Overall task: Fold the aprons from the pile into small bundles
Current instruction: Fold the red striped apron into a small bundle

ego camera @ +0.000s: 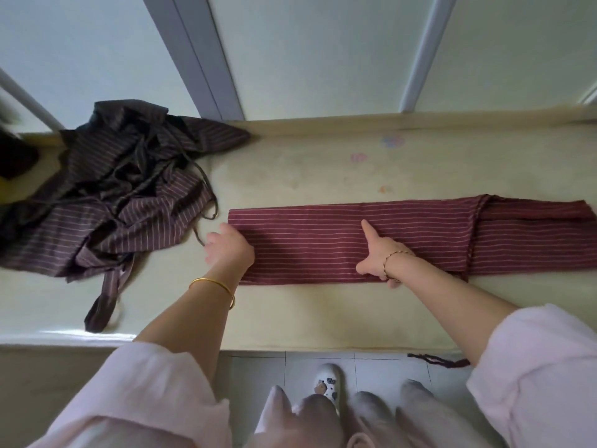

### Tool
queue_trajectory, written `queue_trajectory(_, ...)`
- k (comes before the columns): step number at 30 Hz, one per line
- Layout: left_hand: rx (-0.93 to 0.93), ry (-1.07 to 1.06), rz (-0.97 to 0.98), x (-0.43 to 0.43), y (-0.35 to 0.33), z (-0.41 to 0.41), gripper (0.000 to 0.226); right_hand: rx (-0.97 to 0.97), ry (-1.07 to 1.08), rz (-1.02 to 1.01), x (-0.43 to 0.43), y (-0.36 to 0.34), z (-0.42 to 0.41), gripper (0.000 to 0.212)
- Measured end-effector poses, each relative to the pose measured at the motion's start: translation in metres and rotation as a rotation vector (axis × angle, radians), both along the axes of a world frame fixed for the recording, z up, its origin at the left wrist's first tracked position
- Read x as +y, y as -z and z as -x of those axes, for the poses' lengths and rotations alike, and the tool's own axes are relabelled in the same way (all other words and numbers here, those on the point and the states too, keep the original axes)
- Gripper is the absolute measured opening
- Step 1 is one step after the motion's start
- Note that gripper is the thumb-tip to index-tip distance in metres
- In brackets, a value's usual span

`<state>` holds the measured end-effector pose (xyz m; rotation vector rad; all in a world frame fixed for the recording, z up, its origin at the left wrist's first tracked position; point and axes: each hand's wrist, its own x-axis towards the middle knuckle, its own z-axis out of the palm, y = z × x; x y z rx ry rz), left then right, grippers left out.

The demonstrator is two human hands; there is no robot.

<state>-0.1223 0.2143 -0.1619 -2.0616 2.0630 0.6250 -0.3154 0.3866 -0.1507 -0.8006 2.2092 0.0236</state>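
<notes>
Apron cloth like this red striped apron [307,250] should be thin, light and limp. Expect it to hold no shape of its own, crease wherever you press, and slide easily on the smooth table [323,315]. It lies as a long flat strip running out to either side of your right hand [378,253], which rests spread on its middle, index finger straight, gripping nothing. Your left hand [230,248] sits at the strip's end; blur hides whether its fingers pinch the edge or only touch it. Take that end through all the layers, near both corners, and let the pressing hand mark the fold line. Mind the loose tie [439,362] dangling off the table edge under your right forearm. The pile [113,195] lies just beyond your left hand.
</notes>
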Motion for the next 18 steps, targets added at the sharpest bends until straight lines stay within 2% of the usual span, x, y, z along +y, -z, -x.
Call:
queue_trajectory(3, 0.119, -0.129, -0.080, -0.013, -0.002, 0.002, 0.072, -0.172, 0.110, -0.026, -0.005, -0.002, 0.004, 0.108)
queue_trajectory(5, 0.173, -0.161, -0.118, -0.018, -0.004, 0.002, 0.070, -0.206, 0.118, -0.043, -0.009, 0.000, 0.009, 0.110)
queue_trajectory(9, 0.367, -0.198, -0.268, -0.020, -0.012, 0.004, 0.042, -0.233, 0.064, -0.072, -0.015, 0.000, 0.021, 0.119)
queue_trajectory(12, 0.595, -0.306, -0.432, -0.012, -0.038, 0.030, 0.028, -0.227, 0.015, -0.056, -0.016, -0.001, 0.028, 0.125)
queue_trajectory(15, 0.708, -0.210, -0.537, 0.001, -0.067, 0.083, 0.017, -0.222, -0.005, 0.042, -0.007, 0.001, 0.034, 0.124)
queue_trajectory(18, 0.809, -0.061, -0.570, 0.032, -0.089, 0.149, 0.023, -0.434, 0.035, 0.296, 0.022, 0.000, 0.042, 0.120)
